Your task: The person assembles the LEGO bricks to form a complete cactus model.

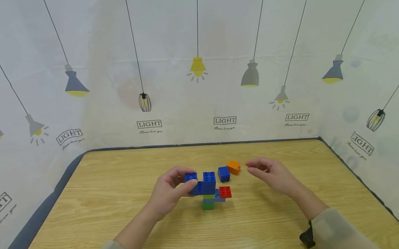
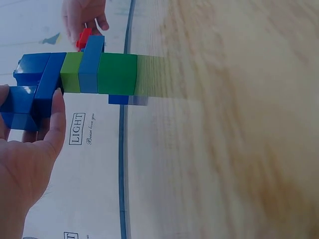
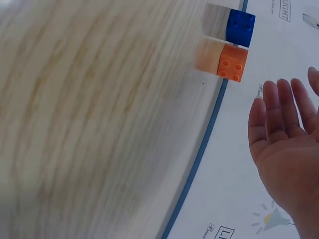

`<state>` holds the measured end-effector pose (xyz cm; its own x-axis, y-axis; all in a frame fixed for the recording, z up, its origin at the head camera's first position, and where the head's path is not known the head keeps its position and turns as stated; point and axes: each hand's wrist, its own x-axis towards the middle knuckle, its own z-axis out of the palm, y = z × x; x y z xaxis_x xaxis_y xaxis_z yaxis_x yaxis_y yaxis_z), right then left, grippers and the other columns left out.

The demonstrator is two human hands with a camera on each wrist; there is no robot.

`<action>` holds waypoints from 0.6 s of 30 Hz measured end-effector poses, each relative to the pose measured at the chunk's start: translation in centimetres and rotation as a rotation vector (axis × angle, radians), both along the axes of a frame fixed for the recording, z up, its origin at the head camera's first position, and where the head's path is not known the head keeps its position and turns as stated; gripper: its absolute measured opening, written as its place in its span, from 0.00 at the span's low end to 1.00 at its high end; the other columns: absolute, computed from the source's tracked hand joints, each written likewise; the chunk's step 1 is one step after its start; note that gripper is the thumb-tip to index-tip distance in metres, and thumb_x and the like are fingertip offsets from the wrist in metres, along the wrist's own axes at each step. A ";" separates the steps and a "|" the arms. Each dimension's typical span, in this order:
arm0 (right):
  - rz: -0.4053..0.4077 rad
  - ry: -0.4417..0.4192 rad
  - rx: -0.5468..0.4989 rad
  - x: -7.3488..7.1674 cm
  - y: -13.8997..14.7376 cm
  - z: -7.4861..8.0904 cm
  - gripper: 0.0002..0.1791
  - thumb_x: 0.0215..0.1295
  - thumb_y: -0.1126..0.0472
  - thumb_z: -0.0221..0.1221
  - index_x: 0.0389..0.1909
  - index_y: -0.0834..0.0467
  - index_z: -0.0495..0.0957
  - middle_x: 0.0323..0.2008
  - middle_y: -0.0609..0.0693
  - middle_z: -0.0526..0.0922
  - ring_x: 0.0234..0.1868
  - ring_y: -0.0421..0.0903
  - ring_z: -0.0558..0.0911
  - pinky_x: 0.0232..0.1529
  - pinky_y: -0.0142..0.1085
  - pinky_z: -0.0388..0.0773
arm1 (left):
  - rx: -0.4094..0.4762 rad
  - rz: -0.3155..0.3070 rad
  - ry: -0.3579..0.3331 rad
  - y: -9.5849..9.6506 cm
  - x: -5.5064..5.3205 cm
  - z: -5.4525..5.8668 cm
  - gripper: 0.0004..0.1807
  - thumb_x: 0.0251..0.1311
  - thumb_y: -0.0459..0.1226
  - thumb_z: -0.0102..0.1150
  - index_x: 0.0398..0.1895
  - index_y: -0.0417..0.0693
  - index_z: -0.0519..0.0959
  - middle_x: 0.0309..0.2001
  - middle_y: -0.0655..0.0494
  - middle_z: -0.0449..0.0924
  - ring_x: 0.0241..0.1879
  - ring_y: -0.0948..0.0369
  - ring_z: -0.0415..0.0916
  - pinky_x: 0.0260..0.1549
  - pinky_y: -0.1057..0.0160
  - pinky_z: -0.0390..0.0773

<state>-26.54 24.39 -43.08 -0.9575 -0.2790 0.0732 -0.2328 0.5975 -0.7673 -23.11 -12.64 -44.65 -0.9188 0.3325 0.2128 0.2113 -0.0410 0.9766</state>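
Observation:
My left hand (image 1: 168, 192) pinches a blue toy building brick (image 1: 191, 177) at the left end of a stacked brick build. Another blue brick (image 1: 209, 180) stands beside it, and both sit on a long blue brick. Below them in the left wrist view are a lime brick (image 2: 71, 72), a light blue brick (image 2: 89, 69) and a dark green brick (image 2: 117, 74) at the bottom. A red brick (image 1: 225, 192) tops the light blue one's right end. My right hand (image 1: 274, 173) holds nothing, its fingers relaxed just right of a loose orange brick (image 1: 234, 167).
A loose blue brick (image 1: 224, 174) lies behind the build, next to the orange one. The wooden table (image 1: 117, 177) ends at a dark blue edge, with a lamp-patterned cloth (image 1: 175, 102) hanging behind it and at both sides.

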 end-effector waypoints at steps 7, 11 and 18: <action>-0.048 -0.024 0.036 -1.4 0.0 -0.5 0.25 0.82 0.43 0.61 0.68 0.54 0.83 0.60 0.52 0.88 0.55 0.49 0.83 0.54 0.40 0.83 | 0.002 -0.004 0.004 -0.1 -0.1 -0.1 0.18 0.75 0.35 0.68 0.63 0.39 0.81 0.52 0.49 0.80 0.51 0.54 0.82 0.43 0.57 0.94; -0.063 -0.029 0.053 -2.2 -0.2 -0.9 0.26 0.83 0.43 0.61 0.68 0.56 0.82 0.60 0.53 0.88 0.57 0.50 0.84 0.56 0.43 0.84 | 0.003 -0.007 -0.001 -0.1 -0.1 -0.1 0.18 0.75 0.35 0.68 0.63 0.39 0.81 0.52 0.48 0.80 0.51 0.54 0.82 0.43 0.57 0.94; -0.097 -0.067 0.021 -3.5 -0.8 -1.7 0.24 0.84 0.47 0.61 0.68 0.57 0.82 0.61 0.55 0.87 0.55 0.51 0.84 0.56 0.41 0.84 | 0.003 -0.013 -0.009 -0.2 -0.1 0.0 0.18 0.76 0.35 0.68 0.63 0.39 0.81 0.52 0.48 0.80 0.52 0.54 0.82 0.44 0.56 0.94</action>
